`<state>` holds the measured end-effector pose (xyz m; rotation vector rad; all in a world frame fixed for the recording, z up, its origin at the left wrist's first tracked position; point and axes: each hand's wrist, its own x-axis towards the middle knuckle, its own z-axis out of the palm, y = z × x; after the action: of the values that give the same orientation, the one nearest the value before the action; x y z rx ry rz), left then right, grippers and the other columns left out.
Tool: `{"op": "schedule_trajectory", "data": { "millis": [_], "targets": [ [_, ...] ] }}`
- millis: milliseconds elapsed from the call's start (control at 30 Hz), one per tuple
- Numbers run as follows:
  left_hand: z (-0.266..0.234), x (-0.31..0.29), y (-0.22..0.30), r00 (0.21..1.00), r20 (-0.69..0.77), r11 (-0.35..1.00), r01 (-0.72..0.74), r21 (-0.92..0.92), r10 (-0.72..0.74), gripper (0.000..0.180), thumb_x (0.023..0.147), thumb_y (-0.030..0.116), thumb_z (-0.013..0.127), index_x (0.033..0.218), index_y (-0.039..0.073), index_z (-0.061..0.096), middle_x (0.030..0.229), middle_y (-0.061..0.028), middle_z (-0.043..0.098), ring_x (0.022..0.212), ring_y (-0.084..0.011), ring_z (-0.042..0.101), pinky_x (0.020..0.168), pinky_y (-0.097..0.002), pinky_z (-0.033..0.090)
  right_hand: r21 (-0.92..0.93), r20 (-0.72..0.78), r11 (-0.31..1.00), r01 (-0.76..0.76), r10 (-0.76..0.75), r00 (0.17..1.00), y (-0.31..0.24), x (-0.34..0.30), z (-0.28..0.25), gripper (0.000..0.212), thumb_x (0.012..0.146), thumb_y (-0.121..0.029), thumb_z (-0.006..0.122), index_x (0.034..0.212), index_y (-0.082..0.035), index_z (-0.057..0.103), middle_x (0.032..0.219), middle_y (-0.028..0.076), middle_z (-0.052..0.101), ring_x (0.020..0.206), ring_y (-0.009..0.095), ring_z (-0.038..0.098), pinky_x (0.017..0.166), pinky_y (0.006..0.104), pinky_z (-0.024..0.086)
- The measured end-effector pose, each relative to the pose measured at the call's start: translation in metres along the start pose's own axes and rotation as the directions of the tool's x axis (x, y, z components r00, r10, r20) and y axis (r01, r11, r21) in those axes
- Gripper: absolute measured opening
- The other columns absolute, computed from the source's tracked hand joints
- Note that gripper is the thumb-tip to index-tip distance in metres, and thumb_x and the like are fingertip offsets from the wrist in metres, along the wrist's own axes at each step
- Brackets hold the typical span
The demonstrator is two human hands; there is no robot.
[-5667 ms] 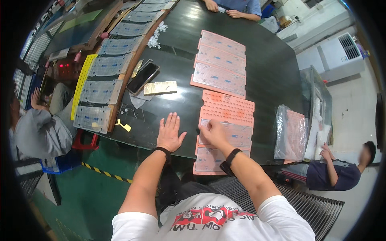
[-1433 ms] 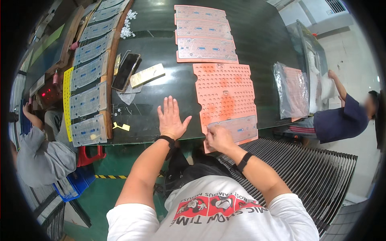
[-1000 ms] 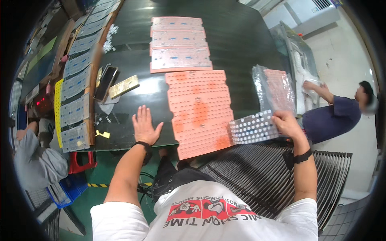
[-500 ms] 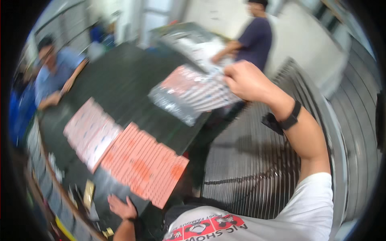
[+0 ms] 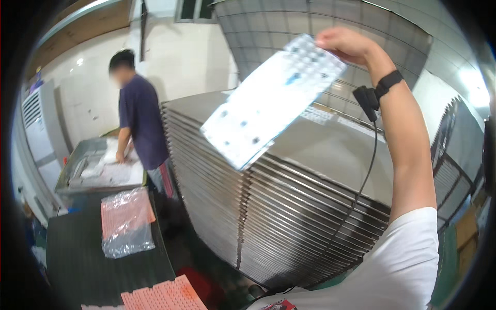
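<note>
Head view: your right hand (image 5: 345, 44) is raised high at the upper right, fingers pinched closed on the top corner of a clear, bubbled plastic blister sheet (image 5: 273, 103) studded with small dark parts. The sheet hangs tilted from that corner, slanting down to the left, in the air over the stack of flat grey metal trays (image 5: 289, 206). It does not appear to touch the stack's top surface. A black band (image 5: 388, 81) sits on your right wrist, with a small black unit beside it and a thin black cable (image 5: 361, 186) running down along the forearm toward your white sleeve (image 5: 408, 263).

Your left hand is outside the picture, so its fingers cannot be judged.

At the lower left lies the dark green table (image 5: 77, 258). On it rests a clear plastic bag holding pink sheets (image 5: 125, 222), and at the bottom edge a pink gridded sheet (image 5: 163, 297) lies flat, well apart from the held blister sheet.

Beyond the table, a person in a dark blue shirt (image 5: 139, 121) stands with hands down on a grey metal bench (image 5: 85, 165) covered with pale plastic.
</note>
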<state>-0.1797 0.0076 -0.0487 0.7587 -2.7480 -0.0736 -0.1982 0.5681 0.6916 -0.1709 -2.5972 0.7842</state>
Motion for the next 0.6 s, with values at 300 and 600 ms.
{"op": "schedule_trajectory", "data": {
  "millis": [300,600],
  "targets": [
    [0.053,0.047,0.172,0.958,-0.245,0.953,-0.207,-0.219,0.152,0.078,0.085,0.058,0.035,0.129,-0.006,0.035,0.137,-0.0230,0.033,0.133,-0.0374,0.018,0.099,-0.0555,0.021,0.336,-0.259,0.691,-0.640,0.721,0.642,0.241,-0.233,-0.065,0.014,0.071,-0.022,0.063,0.080,-0.012,0.060,0.069,-0.002,0.055,0.054,0.013,0.050,0.043,0.0293,0.044],
    [0.114,0.042,0.309,0.901,-0.395,0.904,-0.308,-0.295,0.179,0.078,0.085,0.057,0.035,0.130,-0.006,0.034,0.138,-0.0232,0.030,0.133,-0.0369,0.017,0.100,-0.0542,0.020,0.384,-0.359,0.389,-0.837,0.898,0.253,0.319,-0.263,-0.087,0.028,0.087,-0.027,0.056,0.094,0.000,0.052,0.080,0.011,0.059,0.056,0.025,0.061,0.049,0.0355,0.050]
  ]
}}
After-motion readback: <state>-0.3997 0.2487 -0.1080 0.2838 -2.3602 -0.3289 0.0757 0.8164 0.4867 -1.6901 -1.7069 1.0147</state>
